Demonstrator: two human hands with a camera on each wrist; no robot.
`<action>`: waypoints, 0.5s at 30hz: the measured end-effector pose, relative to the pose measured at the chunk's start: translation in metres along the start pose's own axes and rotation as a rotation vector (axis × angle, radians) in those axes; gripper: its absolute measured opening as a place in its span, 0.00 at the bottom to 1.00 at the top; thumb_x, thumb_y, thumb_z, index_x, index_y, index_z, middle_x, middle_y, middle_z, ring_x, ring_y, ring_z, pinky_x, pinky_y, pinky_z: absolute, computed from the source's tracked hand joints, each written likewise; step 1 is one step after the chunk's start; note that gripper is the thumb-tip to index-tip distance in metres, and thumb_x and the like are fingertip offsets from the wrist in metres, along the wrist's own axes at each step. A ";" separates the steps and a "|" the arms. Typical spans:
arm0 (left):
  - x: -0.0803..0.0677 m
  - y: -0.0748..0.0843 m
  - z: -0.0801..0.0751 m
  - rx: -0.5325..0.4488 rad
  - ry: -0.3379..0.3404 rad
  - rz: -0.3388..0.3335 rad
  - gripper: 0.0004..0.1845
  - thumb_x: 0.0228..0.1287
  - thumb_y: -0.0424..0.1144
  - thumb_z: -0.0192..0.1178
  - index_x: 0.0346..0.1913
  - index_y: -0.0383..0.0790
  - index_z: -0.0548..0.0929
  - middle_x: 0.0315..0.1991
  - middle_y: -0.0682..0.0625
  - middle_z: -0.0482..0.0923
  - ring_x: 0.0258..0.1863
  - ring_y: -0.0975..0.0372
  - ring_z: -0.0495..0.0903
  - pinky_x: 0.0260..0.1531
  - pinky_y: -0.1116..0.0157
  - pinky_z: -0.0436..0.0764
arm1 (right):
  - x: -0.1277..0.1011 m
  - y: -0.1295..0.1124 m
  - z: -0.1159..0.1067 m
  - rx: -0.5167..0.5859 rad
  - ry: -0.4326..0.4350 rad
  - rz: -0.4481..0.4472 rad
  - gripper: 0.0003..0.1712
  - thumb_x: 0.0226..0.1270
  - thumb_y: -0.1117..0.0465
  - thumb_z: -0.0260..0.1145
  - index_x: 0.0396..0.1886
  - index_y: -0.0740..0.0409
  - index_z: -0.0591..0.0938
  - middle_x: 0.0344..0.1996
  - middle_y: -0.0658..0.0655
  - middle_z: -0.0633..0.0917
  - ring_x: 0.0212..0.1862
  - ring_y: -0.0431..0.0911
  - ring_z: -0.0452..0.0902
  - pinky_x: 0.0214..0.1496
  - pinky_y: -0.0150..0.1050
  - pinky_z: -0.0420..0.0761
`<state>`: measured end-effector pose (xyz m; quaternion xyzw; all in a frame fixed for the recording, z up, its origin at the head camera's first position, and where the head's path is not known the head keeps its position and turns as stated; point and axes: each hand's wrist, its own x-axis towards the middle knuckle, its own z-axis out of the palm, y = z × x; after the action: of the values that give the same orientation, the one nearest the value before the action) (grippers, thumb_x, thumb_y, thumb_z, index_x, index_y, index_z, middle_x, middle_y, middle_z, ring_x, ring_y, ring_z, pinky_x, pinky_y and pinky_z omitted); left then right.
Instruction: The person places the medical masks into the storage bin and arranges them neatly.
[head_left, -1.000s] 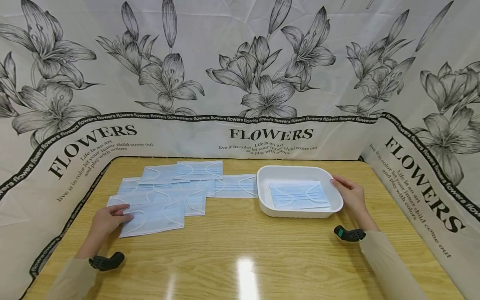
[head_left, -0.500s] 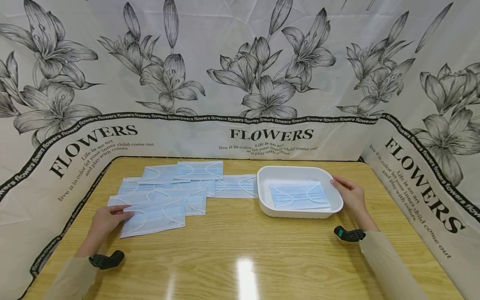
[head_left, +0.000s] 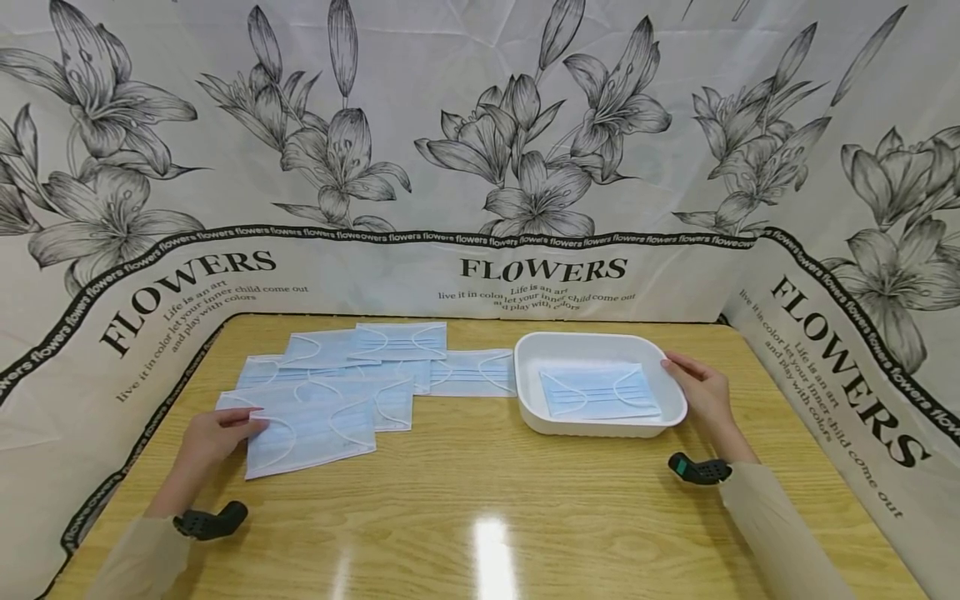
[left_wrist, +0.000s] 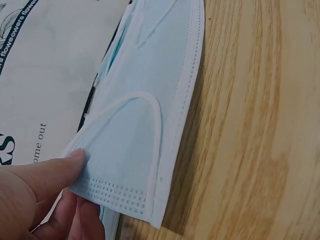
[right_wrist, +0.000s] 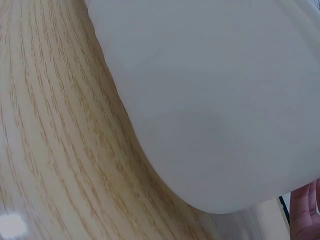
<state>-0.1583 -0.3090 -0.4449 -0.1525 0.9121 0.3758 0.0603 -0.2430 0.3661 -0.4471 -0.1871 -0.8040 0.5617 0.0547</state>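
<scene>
My left hand (head_left: 213, 440) pinches the left end of a light blue face mask (head_left: 313, 440). In the left wrist view the thumb (left_wrist: 60, 169) lies on top of the mask's corner and the other fingers are under it; a white ear loop arches across the mask. More face masks (head_left: 397, 342) lie overlapping behind it. My right hand (head_left: 701, 396) holds the right rim of a white plastic tray (head_left: 592, 427). Inside that tray lies a blue mask (head_left: 600, 392). The right wrist view shows mostly the tray's outer wall, with part of the hand at the lower right.
The wooden table (head_left: 420, 517) runs up to a flower-printed cloth (head_left: 375, 275) at the back and both sides. One mask (head_left: 472, 372) reaches right up to the tray's left wall. A dark wrist camera (head_left: 213, 522) sits on the left wrist.
The pinched mask has shifted slightly to the right and toward me with my left hand. My right hand and the tray have stayed in place.
</scene>
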 end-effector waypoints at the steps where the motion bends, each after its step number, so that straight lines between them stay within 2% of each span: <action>1: 0.000 0.000 0.000 -0.006 -0.002 -0.002 0.32 0.64 0.51 0.62 0.59 0.25 0.75 0.56 0.28 0.74 0.46 0.48 0.75 0.37 0.66 0.77 | 0.000 0.000 0.000 -0.003 -0.002 0.005 0.40 0.62 0.38 0.63 0.68 0.55 0.71 0.64 0.49 0.76 0.50 0.28 0.72 0.44 0.15 0.75; 3: 0.001 0.001 0.001 -0.012 -0.005 -0.008 0.33 0.64 0.51 0.61 0.59 0.24 0.75 0.55 0.28 0.75 0.44 0.51 0.76 0.32 0.71 0.74 | 0.000 -0.001 0.000 -0.016 -0.006 0.009 0.40 0.63 0.38 0.62 0.68 0.55 0.70 0.66 0.52 0.74 0.54 0.30 0.71 0.45 0.15 0.75; 6: 0.002 0.001 0.001 -0.031 -0.011 -0.022 0.34 0.64 0.52 0.61 0.60 0.23 0.73 0.56 0.28 0.74 0.44 0.52 0.77 0.31 0.71 0.76 | 0.000 0.000 0.000 -0.029 -0.011 0.007 0.40 0.64 0.37 0.60 0.69 0.55 0.69 0.69 0.55 0.70 0.56 0.31 0.71 0.46 0.15 0.74; 10: 0.002 0.003 0.002 -0.039 -0.001 -0.005 0.34 0.66 0.52 0.59 0.61 0.23 0.72 0.58 0.28 0.74 0.43 0.56 0.79 0.31 0.72 0.79 | 0.000 0.000 -0.001 -0.025 -0.013 -0.005 0.40 0.64 0.38 0.61 0.69 0.55 0.70 0.68 0.55 0.71 0.53 0.28 0.71 0.46 0.15 0.74; 15: 0.000 0.007 0.001 -0.067 0.009 0.026 0.33 0.67 0.52 0.57 0.61 0.24 0.73 0.56 0.29 0.76 0.34 0.69 0.77 0.29 0.74 0.80 | 0.000 0.001 -0.001 -0.004 -0.009 -0.007 0.39 0.63 0.38 0.62 0.68 0.56 0.71 0.64 0.50 0.76 0.48 0.25 0.70 0.44 0.14 0.75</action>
<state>-0.1605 -0.3032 -0.4411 -0.1440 0.9011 0.4064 0.0460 -0.2427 0.3667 -0.4474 -0.1819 -0.8060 0.5608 0.0528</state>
